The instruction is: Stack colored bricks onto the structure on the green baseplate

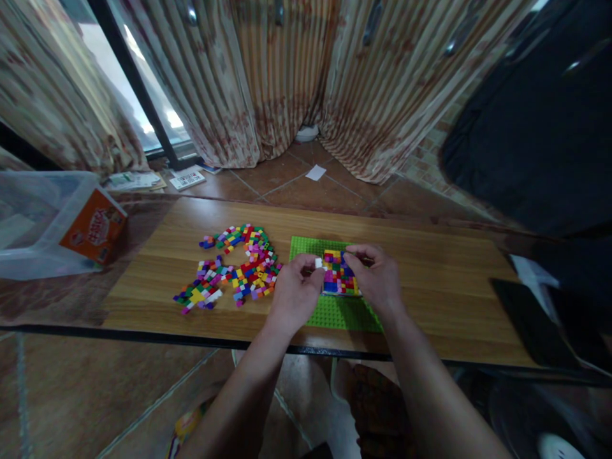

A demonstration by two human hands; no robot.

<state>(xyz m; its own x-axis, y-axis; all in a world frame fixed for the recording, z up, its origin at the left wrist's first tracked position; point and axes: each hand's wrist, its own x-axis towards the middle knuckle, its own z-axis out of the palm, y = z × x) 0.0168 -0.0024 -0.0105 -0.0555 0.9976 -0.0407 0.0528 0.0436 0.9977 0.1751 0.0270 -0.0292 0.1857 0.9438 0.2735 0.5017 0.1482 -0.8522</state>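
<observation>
Brick mosaic (339,275), multicolored, center of frame, slightly right, on green baseplate (347,317), which lies on wooden desk (444,280). Left hand (295,294) at mosaic's left side, thumb and fingers clamped on white brick (318,262). Right hand (380,277) at mosaic's right side, fingers bent over its upper right corner; can't tell if they pinch anything. Loose brick pile (253,271), mixed colors, left of center, near left hand. Clear plastic bin (45,258) with orange label (95,228), far left. Patterned curtains (287,83) across top.
</observation>
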